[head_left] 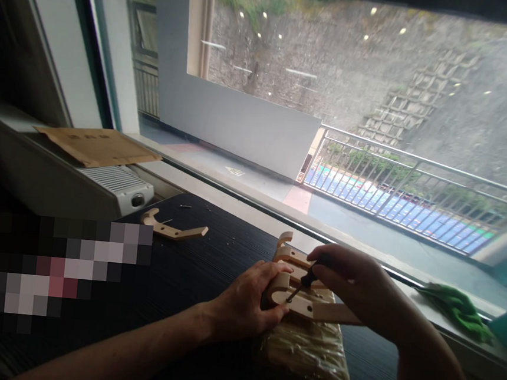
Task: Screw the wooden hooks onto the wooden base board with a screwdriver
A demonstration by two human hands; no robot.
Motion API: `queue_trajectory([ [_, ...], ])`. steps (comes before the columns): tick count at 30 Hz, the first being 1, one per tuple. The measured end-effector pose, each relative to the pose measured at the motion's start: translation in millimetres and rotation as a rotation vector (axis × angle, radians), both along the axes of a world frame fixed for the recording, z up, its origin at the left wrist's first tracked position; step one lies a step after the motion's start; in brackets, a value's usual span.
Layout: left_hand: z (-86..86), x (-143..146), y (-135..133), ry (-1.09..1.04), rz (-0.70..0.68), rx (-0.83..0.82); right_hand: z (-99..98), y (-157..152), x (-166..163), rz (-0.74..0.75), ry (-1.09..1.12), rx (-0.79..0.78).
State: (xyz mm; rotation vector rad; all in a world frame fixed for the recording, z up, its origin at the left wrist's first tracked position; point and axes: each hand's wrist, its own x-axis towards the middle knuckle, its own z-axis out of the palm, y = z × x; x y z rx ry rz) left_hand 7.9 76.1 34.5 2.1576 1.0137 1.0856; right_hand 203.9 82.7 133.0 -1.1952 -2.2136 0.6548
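**At the window desk, screwdriver in one hand, wood piece in the other**

Closest to me, on the dark tabletop (193, 267), sits a clear plastic bag (305, 354) full of pale wooden parts, and the wooden assembly (302, 289) I'm working on lies right on top of its far end. My left hand (248, 302) is wrapped around the near left end of that assembly, fingers curled over the rounded edge and clamping it down. My right hand (352, 281) is closed tight around the dark handle of a small screwdriver (301, 286), with the shaft angled down and left so the tip lands on the flat top face of the wood, just beside my left fingers. Can't make out the screw itself, too small and blurry.

Further out on the table, off to the left, lies a separate curved wooden piece (172, 227) with hooked ends, well apart from my hands, and a few tiny bits of hardware are scattered near it. Past that, a white radiator (116, 181) with a brown cardboard sheet (97, 145) resting on top. Over on the right, a green cloth (456, 308) is bunched up on the windowsill. Beyond the glass there's a metal railing (414, 180) and a stone wall (357, 63).
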Motion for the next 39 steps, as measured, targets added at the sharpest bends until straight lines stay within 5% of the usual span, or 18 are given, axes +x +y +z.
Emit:
queue_trajectory([
  [16,-0.8,0.4,0.2,0.013,0.008,0.003,-1.2,2.5,-0.1,-0.160,-0.128,0.099],
  [23,-3.1,0.7,1.4,-0.009,-0.011,0.025,3.9,-5.9,-2.7,-0.046,-0.095,0.099],
  [39,-3.3,0.5,0.9,0.008,0.001,0.007,3.3,-3.0,4.3,-0.164,-0.121,0.120],
])
